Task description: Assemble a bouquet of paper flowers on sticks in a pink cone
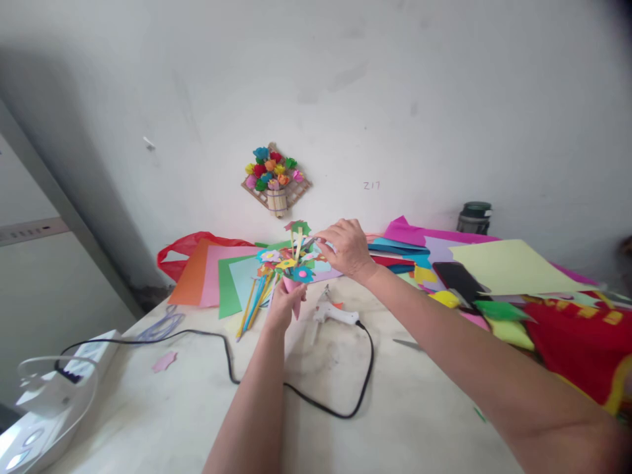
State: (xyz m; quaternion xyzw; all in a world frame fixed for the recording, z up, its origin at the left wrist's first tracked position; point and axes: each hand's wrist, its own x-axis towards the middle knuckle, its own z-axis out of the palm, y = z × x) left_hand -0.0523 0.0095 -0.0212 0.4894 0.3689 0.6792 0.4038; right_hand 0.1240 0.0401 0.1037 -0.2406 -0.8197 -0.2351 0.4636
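- The left hand (pixel 281 307) has its fingers closed round a slim cone of pink paper (pixel 293 287), its narrow tip pointing down, held up above a pale, marbled desk (pixel 419 415).
- Out of the cone's mouth spreads a bunch of many-coloured paper flowers (pixel 286 264); a blue bloom with a pink centre (pixel 303 274) sits low at the front, and a green bloom (pixel 299 228) stands tallest, near a pale yellow strip-like stem (pixel 299 245).
- The right hand (pixel 347 247) is at the right edge of the flowers, fingers bent in; a slim dark thing (pixel 310 243) shows by the fingertips, too blurred to tell what it is or whether they grip it.
- The whole posy looks very light. The cone is probably thin and easily creased, so a gentle wrap low on its body seems the best hold, without squeezing.
- The petals look flat and fragile and would likely bend or tear; single flowers are better pinched by the stem than by the petal edges.
- Just beyond the left hand lie thin yellow and blue sticks (pixel 257 304); a white glue gun (pixel 338 314) lies to its right.
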